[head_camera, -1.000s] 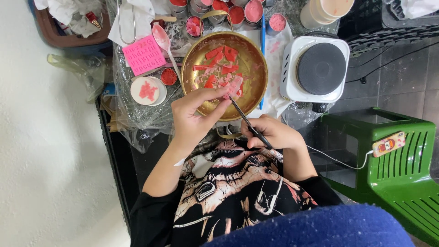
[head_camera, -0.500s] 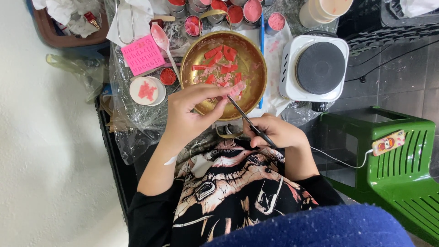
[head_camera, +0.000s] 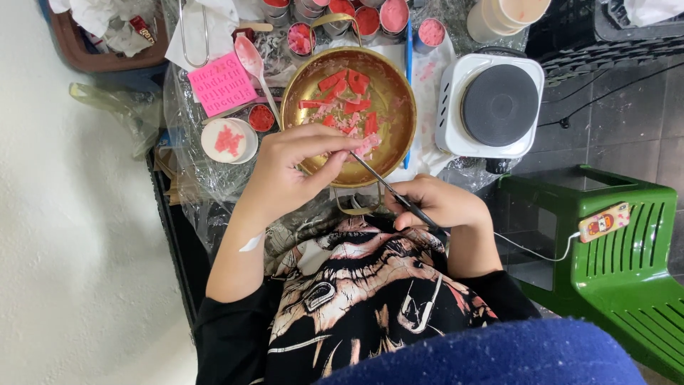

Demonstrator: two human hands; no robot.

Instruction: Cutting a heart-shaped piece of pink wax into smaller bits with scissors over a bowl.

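Observation:
A brass bowl holds several red and pink wax-like chunks. My left hand reaches over the bowl's near rim and pinches a small pink piece between thumb and fingers. My right hand sits just below the bowl and grips a thin dark-handled metal tool. The tool's tip points up-left and meets the pink piece at my left fingertips.
A white single hot plate stands right of the bowl. A pink letter mould, a pink spoon, a white cup with pink bits and several small red-filled tins lie around. A green plastic stool stands at right.
My left hand has shifted slightly and its fingers have closed tighter on the pink piece over the bowl's near rim. My right hand keeps the tool against it.

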